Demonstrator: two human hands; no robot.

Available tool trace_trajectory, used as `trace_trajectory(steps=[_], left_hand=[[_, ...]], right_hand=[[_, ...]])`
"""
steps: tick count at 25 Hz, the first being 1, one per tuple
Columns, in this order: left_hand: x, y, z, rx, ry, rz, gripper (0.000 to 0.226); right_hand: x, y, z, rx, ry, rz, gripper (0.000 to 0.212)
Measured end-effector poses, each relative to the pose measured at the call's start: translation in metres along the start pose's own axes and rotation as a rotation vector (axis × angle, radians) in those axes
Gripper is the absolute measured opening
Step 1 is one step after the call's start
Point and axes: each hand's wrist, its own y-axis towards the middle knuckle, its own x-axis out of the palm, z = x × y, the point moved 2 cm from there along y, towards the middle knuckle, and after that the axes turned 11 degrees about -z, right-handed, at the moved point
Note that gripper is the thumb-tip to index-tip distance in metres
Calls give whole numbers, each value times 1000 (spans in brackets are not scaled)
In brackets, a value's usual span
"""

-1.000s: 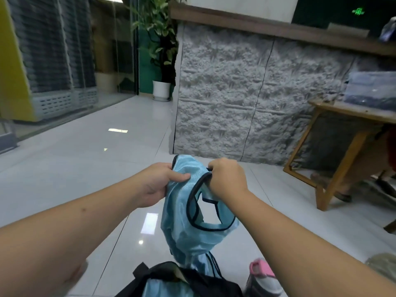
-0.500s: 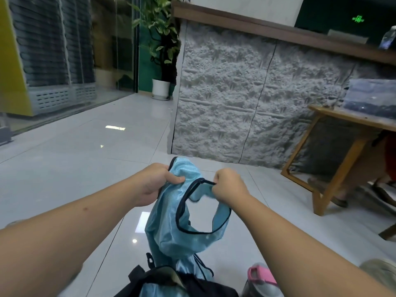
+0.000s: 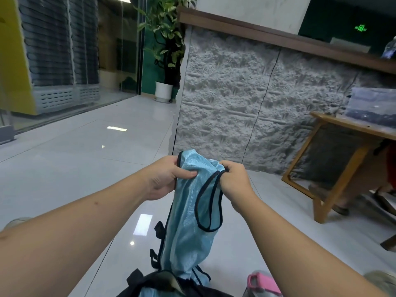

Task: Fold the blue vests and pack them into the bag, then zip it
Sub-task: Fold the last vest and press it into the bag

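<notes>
A light blue vest [image 3: 188, 221] with black trim hangs in the air in front of me, its lower end reaching down to the black bag [image 3: 158, 284] at the bottom edge. My left hand [image 3: 165, 176] grips the vest's top left part, thumb pressed on the fabric. My right hand [image 3: 234, 179] pinches the black-trimmed strap at the top right. More blue fabric [image 3: 150, 293] shows inside the bag's open mouth.
A pink and grey object [image 3: 262, 282] lies right of the bag. A grey stone-textured counter [image 3: 246, 116] rises ahead. A wooden table [image 3: 334, 151] stands at the right, with someone's feet beneath it. A potted plant [image 3: 164, 61] stands at the back on the glossy tiled floor.
Both hands have lifted the vest higher, so it hangs longer and straighter above the bag. The armhole loop has narrowed as my hands came closer together.
</notes>
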Motion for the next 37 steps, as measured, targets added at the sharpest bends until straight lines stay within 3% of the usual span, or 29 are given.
trace_trajectory(steps=[2, 7, 11, 13, 16, 18, 21, 25, 28, 30, 33, 35, 37], left_hand=[[4, 5, -1, 16, 46, -16, 33], [5, 14, -2, 72, 278, 193, 38], [2, 19, -3, 116, 184, 206, 66], [3, 20, -1, 97, 173, 108, 49], [-1, 18, 3, 69, 230, 150, 29], [-6, 19, 4, 91, 242, 211, 25], [-10, 23, 8, 161, 212, 276, 22], [-5, 27, 17, 246, 258, 254, 26], [-3, 28, 20, 277, 245, 212, 26], [-3, 27, 19, 284, 224, 195, 25], [-5, 27, 16, 269, 184, 182, 17], [-7, 26, 15, 254, 150, 183, 17], [-13, 27, 17, 250, 141, 201, 20]], right_hand=[[0, -4, -9, -2, 133, -90, 20], [1, -7, -21, -15, 402, -213, 27], [6, -8, -23, -54, 493, -324, 35], [5, -8, -23, -68, 516, -322, 29], [2, -6, -22, -82, 504, -280, 29], [1, -2, -13, -63, 418, -166, 35], [0, -8, -4, -54, 61, -42, 49], [23, -17, 6, -73, -348, -357, 64], [22, -14, 12, -137, -367, -256, 44], [17, -11, 15, -147, -320, -208, 41], [19, -7, 27, -46, -442, -430, 62], [19, -6, 38, 51, -726, -541, 69], [15, -7, 39, 128, -876, -574, 36]])
